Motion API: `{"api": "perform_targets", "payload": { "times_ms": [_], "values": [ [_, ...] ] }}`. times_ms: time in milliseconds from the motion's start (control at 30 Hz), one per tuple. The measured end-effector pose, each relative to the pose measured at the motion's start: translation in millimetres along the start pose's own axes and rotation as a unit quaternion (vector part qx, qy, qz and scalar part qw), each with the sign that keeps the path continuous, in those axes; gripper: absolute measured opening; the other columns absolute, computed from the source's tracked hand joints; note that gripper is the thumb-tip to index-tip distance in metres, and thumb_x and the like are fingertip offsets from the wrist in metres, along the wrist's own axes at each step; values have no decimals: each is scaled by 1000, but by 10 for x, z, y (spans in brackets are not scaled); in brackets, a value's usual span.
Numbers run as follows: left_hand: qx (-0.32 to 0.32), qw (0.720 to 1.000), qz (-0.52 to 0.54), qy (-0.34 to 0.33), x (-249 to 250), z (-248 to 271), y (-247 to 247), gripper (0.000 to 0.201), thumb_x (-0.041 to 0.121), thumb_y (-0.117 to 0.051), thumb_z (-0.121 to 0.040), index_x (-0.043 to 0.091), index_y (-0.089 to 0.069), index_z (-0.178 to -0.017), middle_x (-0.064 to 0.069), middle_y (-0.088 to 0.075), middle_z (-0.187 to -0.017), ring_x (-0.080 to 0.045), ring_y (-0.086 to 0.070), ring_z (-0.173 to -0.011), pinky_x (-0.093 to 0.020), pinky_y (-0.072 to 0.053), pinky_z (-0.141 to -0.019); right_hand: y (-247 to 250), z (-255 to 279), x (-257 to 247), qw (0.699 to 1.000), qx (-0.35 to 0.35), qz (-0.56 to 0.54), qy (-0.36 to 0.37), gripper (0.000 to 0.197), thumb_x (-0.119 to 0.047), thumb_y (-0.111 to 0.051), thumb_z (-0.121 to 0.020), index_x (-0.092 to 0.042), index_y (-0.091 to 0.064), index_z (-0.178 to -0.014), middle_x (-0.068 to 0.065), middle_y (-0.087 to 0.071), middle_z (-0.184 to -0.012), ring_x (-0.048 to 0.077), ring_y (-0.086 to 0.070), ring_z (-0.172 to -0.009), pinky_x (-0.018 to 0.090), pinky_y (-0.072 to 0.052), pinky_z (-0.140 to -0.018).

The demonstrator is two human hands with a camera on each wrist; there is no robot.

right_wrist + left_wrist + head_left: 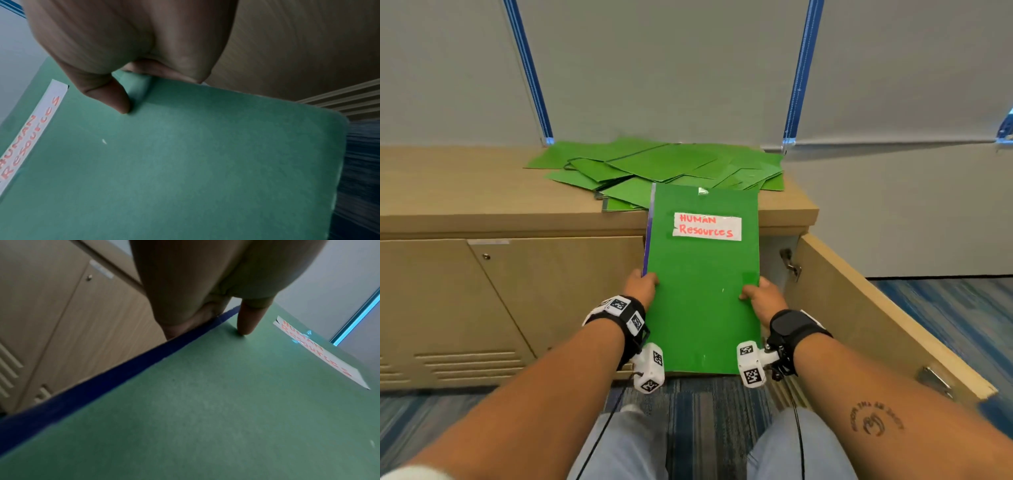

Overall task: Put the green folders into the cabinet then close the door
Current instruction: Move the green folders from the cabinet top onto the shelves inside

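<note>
I hold a green folder [702, 291] labelled "HUMAN Resources" in front of the cabinet [517, 294]. My left hand [642, 286] grips its blue-spined left edge, thumb on the cover [249, 321]. On the other side, my right hand [760, 294] pinches the right edge with the thumb on top [115, 97]. A loose pile of green folders [661, 169] lies on the cabinet top. The cabinet door [887, 315] stands open to my right; the folder hides the opening behind it.
The closed cabinet doors [558, 291] to the left have a small lock and vent slits. A grey wall with blue strips [530, 72] rises behind the cabinet. Blue striped carpet [962, 325] covers the floor, and my knees show at the bottom.
</note>
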State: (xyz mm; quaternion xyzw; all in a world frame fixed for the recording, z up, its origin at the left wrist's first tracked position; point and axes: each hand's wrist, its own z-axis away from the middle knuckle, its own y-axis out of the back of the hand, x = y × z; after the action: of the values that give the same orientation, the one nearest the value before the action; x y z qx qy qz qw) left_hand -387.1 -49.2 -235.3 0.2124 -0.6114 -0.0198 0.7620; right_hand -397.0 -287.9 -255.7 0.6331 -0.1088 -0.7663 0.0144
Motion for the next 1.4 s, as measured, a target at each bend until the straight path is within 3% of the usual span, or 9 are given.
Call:
{"api": "perform_targets", "payload": {
  "times_ms": [233,400,533,667,767,933,1067,1200,1400],
  "values": [
    [-8,993,-56,102,-955,-172,-311,21,14,-40,-94,5,-45,-76,-9,-44,-73,-26,-44,-83,-31,-32,-73,-213,-46,868,994,-11,37,-99,16,2,-53,-79,-7,-61,-89,14,-64,-86,24,-57,-77,38,-51,-75],
    [-43,977,-100,181,-1262,-397,-555,23,20,-37,-98,0,-47,-92,-17,-48,-96,-28,-45,-87,-29,-33,-74,-213,-321,1110,988,-35,79,-130,23,-8,-61,-69,-1,-60,-91,16,-63,-86,26,-57,-76,30,-48,-67],
    [-52,977,-116,173,-1219,-784,-681,22,15,-37,-98,0,-52,-97,-25,-57,-113,-29,-47,-89,-29,-34,-75,-206,-817,1228,990,-10,47,-135,19,-3,-60,-59,-5,-60,-78,20,-65,-80,29,-60,-75,54,-54,-80],
    [-40,981,-125,144,-1122,-1197,-806,18,5,-44,-95,-3,-59,-102,-24,-60,-119,-30,-52,-90,-28,-35,-73,-202,-1215,1234,985,-47,89,-138,26,11,-53,-71,-11,-64,-80,20,-68,-87,31,-63,-78,57,-53,-83],
    [-62,980,-130,140,-1098,-1425,-914,27,5,-47,-95,0,-58,-119,-19,-60,-111,-28,-54,-92,-27,-37,-73,-253,-1576,1260,983,-39,116,-137,35,11,-51,-79,-10,-57,-106,19,-67,-95,32,-63,-80,46,-56,-78],
    [-124,949,-214,193,-1332,-1766,-1029,41,21,-48,-97,-3,-52,-129,-20,-55,-133,-33,-52,-123,-33,-42,-100,-522,-2236,1331,981,-17,152,-121,46,12,-48,-84,-4,-55,-126,19,-63,-90,23,-53,-58,13,-41,-39],
    [-152,944,-205,211,-1664,-1963,-1078,45,21,-67,-84,2,-58,-123,-17,-64,-121,-29,-62,-105,-32,-51,-91,-809,-2701,1515,969,10,225,-99,52,8,-49,-82,0,-48,-134,24,-60,-123,34,-62,-95,26,-46,-72],
    [-189,944,-171,211,-1817,-2037,-1139,85,8,-74,-75,16,-31,-148,-12,-54,-137,-33,-58,-117,-34,-49,-95,-998,-3013,1535,955,29,266,-130,18,5,-45,-91,5,-60,-100,29,-58,-118,40,-56,-112,24,-38,-76],
    [-134,958,-83,242,-1753,-2220,-1277,90,5,-72,-67,15,-32,-147,-14,-53,-138,-31,-56,-119,-33,-46,-102,-1127,-3088,1558,882,-59,448,-130,53,-41,-63,-84,-7,-55,-124,13,-56,-128,31,-52,-117,30,-45,-98]
  ]
}}
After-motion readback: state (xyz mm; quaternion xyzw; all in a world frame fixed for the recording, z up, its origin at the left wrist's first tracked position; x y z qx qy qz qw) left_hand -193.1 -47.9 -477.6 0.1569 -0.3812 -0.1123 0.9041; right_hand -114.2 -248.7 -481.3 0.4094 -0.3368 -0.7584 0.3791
